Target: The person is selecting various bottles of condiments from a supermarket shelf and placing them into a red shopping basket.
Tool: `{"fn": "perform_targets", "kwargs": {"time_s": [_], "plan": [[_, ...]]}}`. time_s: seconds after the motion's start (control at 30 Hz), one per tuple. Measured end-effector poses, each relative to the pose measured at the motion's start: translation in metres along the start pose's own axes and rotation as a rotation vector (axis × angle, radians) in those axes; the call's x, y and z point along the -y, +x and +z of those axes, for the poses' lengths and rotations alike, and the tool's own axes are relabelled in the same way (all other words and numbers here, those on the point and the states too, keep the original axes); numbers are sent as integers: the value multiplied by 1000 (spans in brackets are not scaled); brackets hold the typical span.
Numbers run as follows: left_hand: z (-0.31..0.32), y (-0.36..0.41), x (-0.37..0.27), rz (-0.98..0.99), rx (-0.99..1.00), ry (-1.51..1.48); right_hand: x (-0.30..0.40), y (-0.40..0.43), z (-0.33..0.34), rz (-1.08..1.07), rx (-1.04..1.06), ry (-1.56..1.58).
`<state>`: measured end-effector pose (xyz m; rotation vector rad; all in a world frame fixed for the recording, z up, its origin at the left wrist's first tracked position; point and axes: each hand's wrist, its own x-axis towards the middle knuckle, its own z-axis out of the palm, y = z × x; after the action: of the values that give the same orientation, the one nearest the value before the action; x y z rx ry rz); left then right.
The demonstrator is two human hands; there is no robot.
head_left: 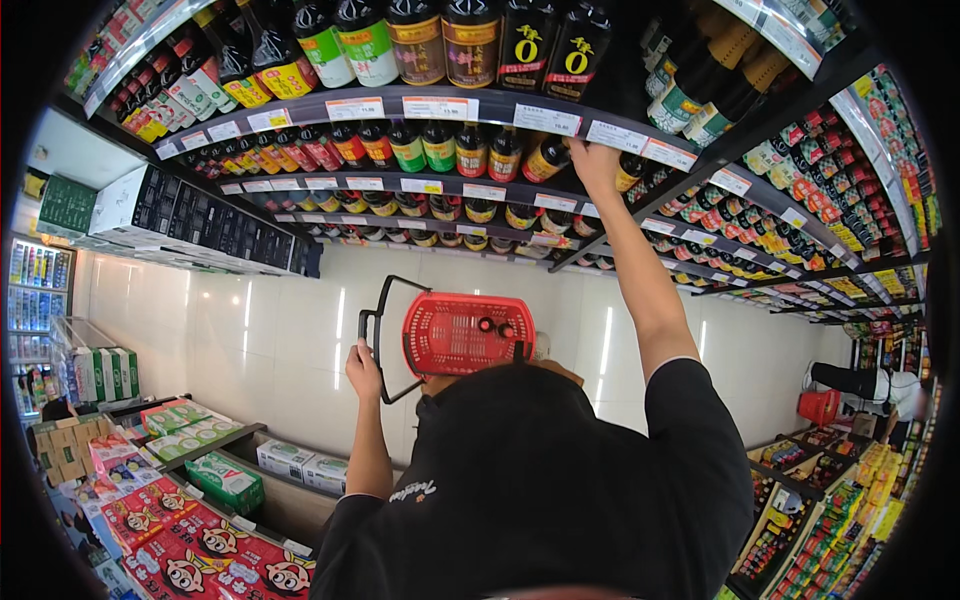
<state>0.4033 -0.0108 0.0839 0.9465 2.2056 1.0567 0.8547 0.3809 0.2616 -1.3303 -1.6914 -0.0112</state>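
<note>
My left hand (pixel 364 369) grips the black handle (pixel 367 326) of a red plastic shopping basket (pixel 420 315). Two dark bottles with red caps (pixel 496 327) stand in the basket's right half. My right hand (pixel 598 166) is stretched forward to the second shelf, just below the price-tag strip. Its fingers reach in beside a dark sauce bottle with a yellow-orange label (pixel 546 160); another yellow-labelled bottle (pixel 628 174) is on its other side. The fingertips are hidden behind the shelf edge and tags, so whether they hold a bottle is unclear.
Sauce bottles (pixel 420 45) line the shelf above, behind a tag rail (pixel 495 109). A dark shelf upright (pixel 660 191) stands right of my hand. Stacked cartons (pixel 202 217) are at left, red boxed goods (pixel 210 544) behind me. A person (pixel 874 382) bends beside another red basket (pixel 819 407).
</note>
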Motion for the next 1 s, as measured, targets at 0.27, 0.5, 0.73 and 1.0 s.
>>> {"fn": "perform_targets", "kwargs": {"time_s": [0.27,0.5,0.73,1.0], "plan": [[-1,9,-8,47,11,38,-23,14,45,-54,-89,-151],[-11,33,-1,14,54,-73,-30,10,66,-136,-80,-257],[-9,40,-6,57,72,-42,-36,2,67,-36,109,-220],[-9,32,-9,43,67,-45,-28,3,60,-76,131,-217]]}}
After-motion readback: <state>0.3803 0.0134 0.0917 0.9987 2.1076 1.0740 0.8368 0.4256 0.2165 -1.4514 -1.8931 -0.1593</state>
